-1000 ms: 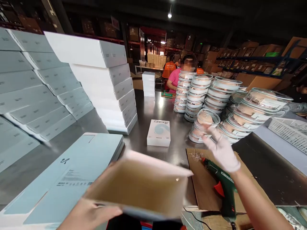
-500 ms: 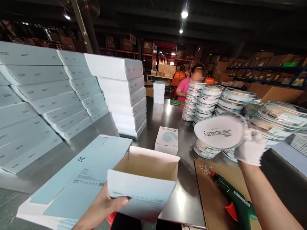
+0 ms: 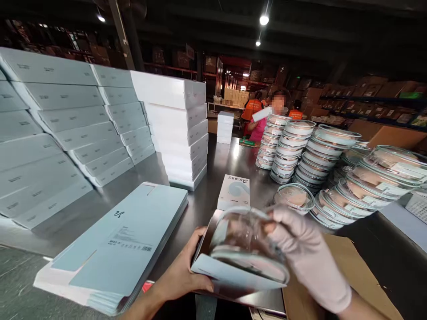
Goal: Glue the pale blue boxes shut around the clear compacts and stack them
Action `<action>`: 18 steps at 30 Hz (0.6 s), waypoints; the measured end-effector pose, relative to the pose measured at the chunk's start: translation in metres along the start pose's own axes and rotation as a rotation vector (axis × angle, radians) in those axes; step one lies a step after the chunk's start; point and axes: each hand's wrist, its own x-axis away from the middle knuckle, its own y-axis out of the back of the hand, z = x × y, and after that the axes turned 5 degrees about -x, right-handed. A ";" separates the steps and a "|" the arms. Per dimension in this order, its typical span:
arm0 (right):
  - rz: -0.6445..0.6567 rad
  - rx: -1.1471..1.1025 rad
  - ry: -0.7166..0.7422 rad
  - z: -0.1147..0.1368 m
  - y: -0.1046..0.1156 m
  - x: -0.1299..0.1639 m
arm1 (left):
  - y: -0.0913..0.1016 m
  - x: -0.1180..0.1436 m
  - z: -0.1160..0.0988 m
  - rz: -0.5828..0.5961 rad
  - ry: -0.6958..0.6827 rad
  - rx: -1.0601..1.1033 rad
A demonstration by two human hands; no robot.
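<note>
My bare left hand [image 3: 187, 271] grips the near left side of an open pale blue carton [image 3: 233, 276], its thumb across the front panel. In my right hand [image 3: 308, 255], which wears a white glove, is a see-through oval plastic package [image 3: 248, 242] with something skin-toned inside, blurred by motion. The package is tilted, with its lower part at the carton's opening; how deep it sits I cannot tell. Just behind the carton lies a closed white box [image 3: 235, 190] with a blue swirl and "beauty" lettering. Flattened pale blue cartons [image 3: 133, 231] lie piled to the left.
Tall rows of closed pale boxes [image 3: 63, 100] line the left, with another stack [image 3: 196, 120] beside them. Stacked oval packages [image 3: 320, 153] fill the right side. Brown cardboard [image 3: 360, 275] lies under my right forearm. A co-worker [image 3: 260, 126] in pink is across the metal table [image 3: 213, 178].
My right hand has brought the oval package leftward and down from beside the stacks to the carton's opening. The carton has shifted right and tilted. The glue gun is no longer visible.
</note>
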 end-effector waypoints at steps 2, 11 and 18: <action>-0.044 0.044 0.052 -0.021 -0.005 0.026 | -0.002 0.003 0.005 -0.040 -0.022 0.009; 0.058 0.010 -0.131 -0.093 -0.035 0.115 | 0.000 0.021 0.036 -0.278 -0.236 -0.078; -0.245 -0.034 -0.331 -0.074 -0.087 0.116 | -0.017 0.025 0.018 -0.397 -0.386 -0.262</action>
